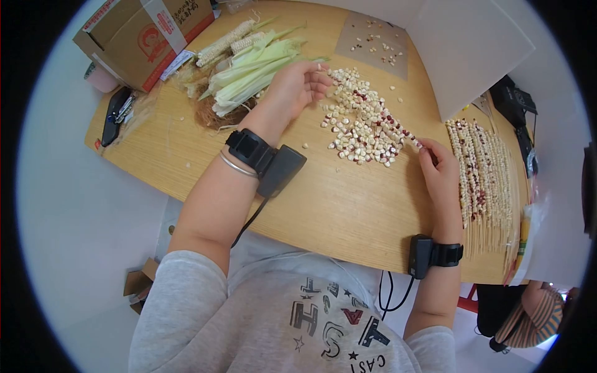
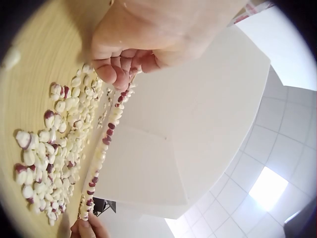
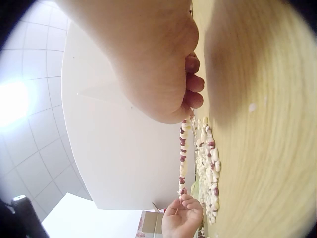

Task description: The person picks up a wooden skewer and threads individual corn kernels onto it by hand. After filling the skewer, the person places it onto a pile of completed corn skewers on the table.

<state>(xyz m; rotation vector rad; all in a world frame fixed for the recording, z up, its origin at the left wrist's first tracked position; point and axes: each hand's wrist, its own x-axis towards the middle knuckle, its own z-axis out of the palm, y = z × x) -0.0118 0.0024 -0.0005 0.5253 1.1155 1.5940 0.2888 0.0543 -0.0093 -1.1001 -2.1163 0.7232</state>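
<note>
A thin skewer of corn kernels (image 2: 107,134), white with dark red ones among them, stretches between the two hands. My left hand (image 1: 301,89) is at its far end; in the left wrist view its thumb and fingertips pinch around the tip, and the fingers hide what lies between them. My right hand (image 1: 441,171) grips the near end, its other fingers curled in the right wrist view. Below the skewer, loose corn kernels (image 1: 367,146) lie in a heap on the wooden table (image 1: 298,208).
Husked corn cobs (image 1: 227,42) and pale green husks (image 1: 252,73) lie beyond the left hand. A cardboard box (image 1: 146,40) and stapler (image 1: 115,118) stand at left. Several filled skewers (image 1: 482,171) lie at right, by a white partition (image 1: 476,53). A sheet with scattered kernels (image 1: 373,46) is at the back.
</note>
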